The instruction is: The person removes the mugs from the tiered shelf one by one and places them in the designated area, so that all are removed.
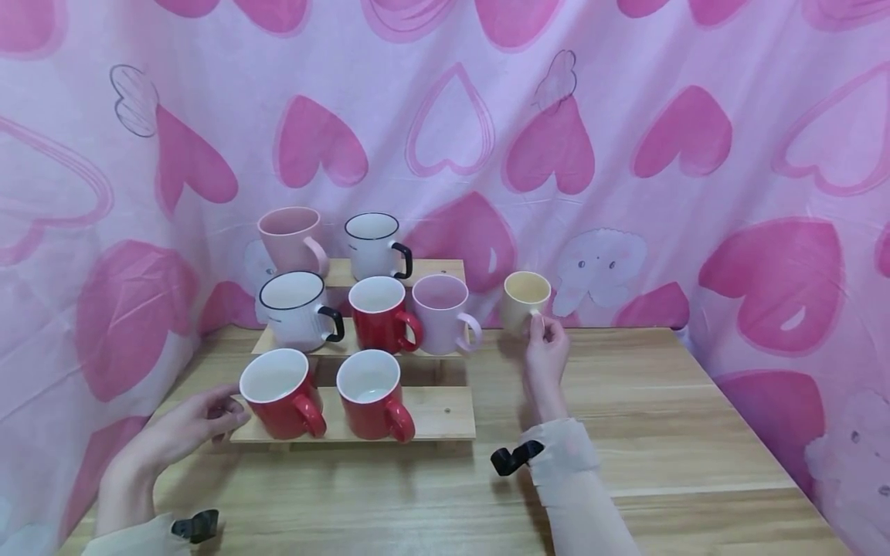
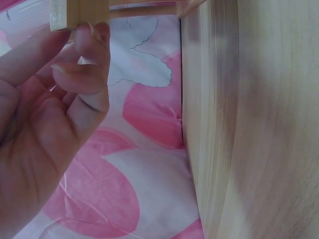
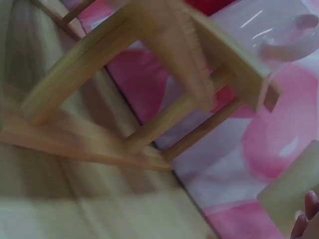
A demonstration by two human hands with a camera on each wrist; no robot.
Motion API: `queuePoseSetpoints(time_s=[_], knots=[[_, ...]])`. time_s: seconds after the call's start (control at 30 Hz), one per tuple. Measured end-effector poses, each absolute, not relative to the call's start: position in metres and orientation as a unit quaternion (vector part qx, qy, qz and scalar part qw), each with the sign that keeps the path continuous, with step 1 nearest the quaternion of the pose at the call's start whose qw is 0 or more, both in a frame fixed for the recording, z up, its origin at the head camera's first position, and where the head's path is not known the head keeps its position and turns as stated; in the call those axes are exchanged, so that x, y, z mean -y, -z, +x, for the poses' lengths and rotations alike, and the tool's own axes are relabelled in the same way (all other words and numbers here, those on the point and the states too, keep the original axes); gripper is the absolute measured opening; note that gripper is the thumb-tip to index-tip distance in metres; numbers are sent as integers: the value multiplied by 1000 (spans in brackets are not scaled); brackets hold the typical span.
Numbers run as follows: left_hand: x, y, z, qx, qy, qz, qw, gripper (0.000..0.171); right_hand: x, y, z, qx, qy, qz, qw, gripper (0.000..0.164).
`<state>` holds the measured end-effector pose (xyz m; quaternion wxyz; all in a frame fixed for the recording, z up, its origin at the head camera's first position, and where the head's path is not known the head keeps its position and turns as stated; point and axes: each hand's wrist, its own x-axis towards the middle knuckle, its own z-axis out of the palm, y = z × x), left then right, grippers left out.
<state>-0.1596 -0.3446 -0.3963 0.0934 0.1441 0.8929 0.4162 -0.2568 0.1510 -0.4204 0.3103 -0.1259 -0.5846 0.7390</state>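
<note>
My right hand (image 1: 545,355) pinches the handle of a small cream-yellow mug (image 1: 518,313), upright to the right of a stepped wooden rack (image 1: 445,413). In the right wrist view the mug (image 3: 286,186) and a few fingertips (image 3: 311,203) show at the lower right edge. My left hand (image 1: 188,428) is at the left end of the rack's lowest board, beside a red mug (image 1: 281,405). The left wrist view has its curled fingers about the board end (image 2: 82,12). Another red mug (image 1: 371,401) stands on that board.
On the middle step stand a white mug with a black handle (image 1: 295,316), a red mug (image 1: 378,316) and a pink mug (image 1: 438,316). The top step bears a pink mug (image 1: 288,243) and a white mug (image 1: 371,247). Behind the wooden table (image 1: 660,432) hangs a heart-patterned curtain (image 1: 626,201).
</note>
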Motion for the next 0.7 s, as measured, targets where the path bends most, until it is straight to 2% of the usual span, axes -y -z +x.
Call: queuePoseSetpoints(time_s=[0.13,0.43,0.7], knots=[[345,397,-160,-890,-420,150,93,25,-150,435,-257,571,-752,-146,294,20],[345,400,-163,-874,-445,169,99,30,-148,455,-254,574,-769,-184,213,19],[347,397,-162,-878,-434,173,101,24,-143,464,-260,558,-791,-169,185,23]])
